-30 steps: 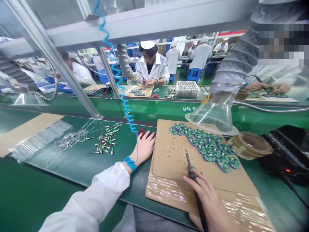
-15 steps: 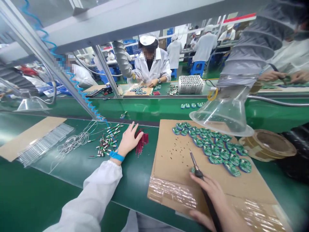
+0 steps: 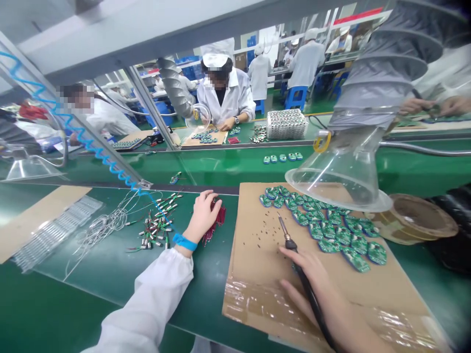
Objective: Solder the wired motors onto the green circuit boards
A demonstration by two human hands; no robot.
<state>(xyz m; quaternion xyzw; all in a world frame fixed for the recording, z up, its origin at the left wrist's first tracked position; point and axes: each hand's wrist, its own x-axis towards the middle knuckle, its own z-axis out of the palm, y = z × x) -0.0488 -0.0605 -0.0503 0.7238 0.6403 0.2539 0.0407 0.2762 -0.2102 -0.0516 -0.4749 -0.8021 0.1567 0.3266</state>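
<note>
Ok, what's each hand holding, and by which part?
Right hand: soldering iron, by its black handle. Left hand: over red wires; any hold can't be told.

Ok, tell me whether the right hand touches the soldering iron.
Touching: the head view shows the right hand gripping the soldering iron by its black handle.

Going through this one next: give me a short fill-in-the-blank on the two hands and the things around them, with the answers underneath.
The right hand holds a soldering iron with a ____ handle.
The left hand is at a bunch of thin pieces coloured ____.
A blue band is worn around the left ____.
Green circuit boards lie on a brown sheet made of ____.

Missing words: black; red; wrist; cardboard.
</note>
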